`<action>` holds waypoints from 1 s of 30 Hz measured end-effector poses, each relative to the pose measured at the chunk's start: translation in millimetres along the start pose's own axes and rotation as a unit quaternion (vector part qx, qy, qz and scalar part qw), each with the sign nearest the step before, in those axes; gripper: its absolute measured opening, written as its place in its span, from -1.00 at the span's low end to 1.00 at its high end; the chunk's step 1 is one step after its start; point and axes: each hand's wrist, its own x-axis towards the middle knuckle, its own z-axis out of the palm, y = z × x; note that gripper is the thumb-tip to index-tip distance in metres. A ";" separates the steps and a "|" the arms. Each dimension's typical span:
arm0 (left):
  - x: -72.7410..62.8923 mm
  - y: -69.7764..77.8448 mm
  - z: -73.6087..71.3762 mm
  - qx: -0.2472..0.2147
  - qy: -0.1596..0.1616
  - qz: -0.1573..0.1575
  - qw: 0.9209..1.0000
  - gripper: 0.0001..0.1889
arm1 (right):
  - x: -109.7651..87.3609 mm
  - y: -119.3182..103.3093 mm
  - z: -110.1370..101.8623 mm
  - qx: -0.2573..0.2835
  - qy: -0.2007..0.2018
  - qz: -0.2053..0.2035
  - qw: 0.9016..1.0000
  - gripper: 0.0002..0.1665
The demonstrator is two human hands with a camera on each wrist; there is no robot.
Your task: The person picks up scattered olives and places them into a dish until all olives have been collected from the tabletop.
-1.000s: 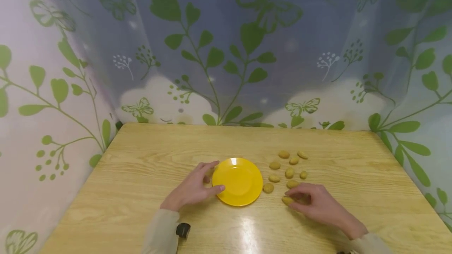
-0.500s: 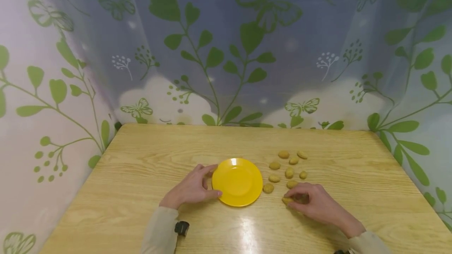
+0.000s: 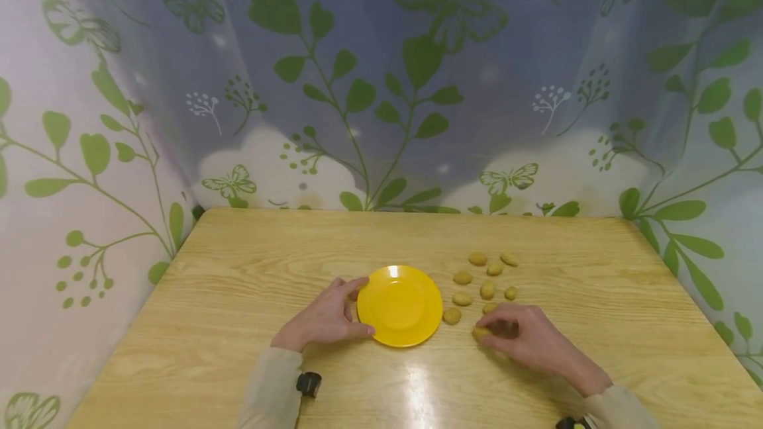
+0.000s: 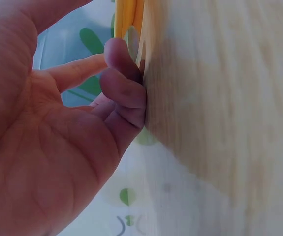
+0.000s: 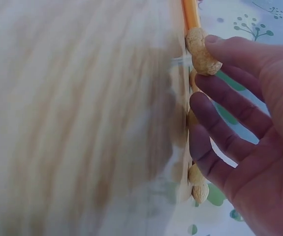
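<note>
A round yellow plate (image 3: 402, 310) lies on the wooden table. My left hand (image 3: 322, 320) grips its left side, thumb at the near rim and index finger at the far rim; the other fingers curl against the tabletop in the left wrist view. To the plate's right, my right hand (image 3: 530, 343) pinches a peanut in its shell (image 5: 201, 53) between thumb and index finger, low over the table. Several more unshelled peanuts (image 3: 487, 290) lie loosely scattered between the plate and that hand and beyond it. One peanut (image 3: 490, 308) is partly hidden behind the right fingers.
The light wooden table (image 3: 268, 243) runs back to a curtain (image 3: 369, 85) printed with green leaves and butterflies. Similar fabric closes in the left and right sides. Dark bands (image 3: 308, 384) sit at both wrists, over pale sleeves.
My left thumb has slid from over the plate's surface back to its rim. The right hand has shifted slightly left and away with the pinched peanut. The plate has stayed in place.
</note>
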 end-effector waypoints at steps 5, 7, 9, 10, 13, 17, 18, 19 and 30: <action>-0.5 0.8 0.0 -0.004 -0.002 -0.006 1.000 0.01 | 8.3 -1.9 9.3 0.018 0.015 -0.021 1.000 -0.83; -0.4 0.5 0.2 -0.003 -0.002 -0.011 1.000 0.01 | 12.2 -3.1 13.4 0.024 0.020 -0.032 0.999 -0.83; -0.5 0.1 0.4 -0.004 -0.002 -0.013 1.000 0.01 | 15.7 -5.1 16.9 0.028 0.027 -0.038 0.999 -0.83; -0.4 -0.2 0.6 -0.005 -0.002 -0.014 1.000 0.01 | 17.2 -6.3 18.4 0.031 0.030 -0.040 0.998 -0.82; -0.5 -1.3 0.9 -0.011 -0.005 -0.013 1.000 0.00 | 21.1 -10.8 22.8 0.037 0.040 -0.037 0.998 -0.81; -0.4 -3.2 0.2 -0.025 -0.007 -0.016 1.000 0.00 | 26.2 -18.8 28.2 0.042 0.050 -0.040 0.997 -0.78; -0.2 -3.8 0.0 -0.030 -0.006 -0.017 0.999 -0.01 | 27.6 -20.9 29.4 0.045 0.053 -0.044 0.997 -0.78; -0.1 -4.3 -0.3 -0.033 -0.006 -0.019 0.999 -0.01 | 29.0 -22.9 30.9 0.049 0.055 -0.048 0.996 -0.78; 0.2 -4.7 0.1 -0.058 -0.008 -0.030 0.998 -0.01 | 46.3 -39.2 46.1 0.045 0.050 -0.032 0.997 -0.79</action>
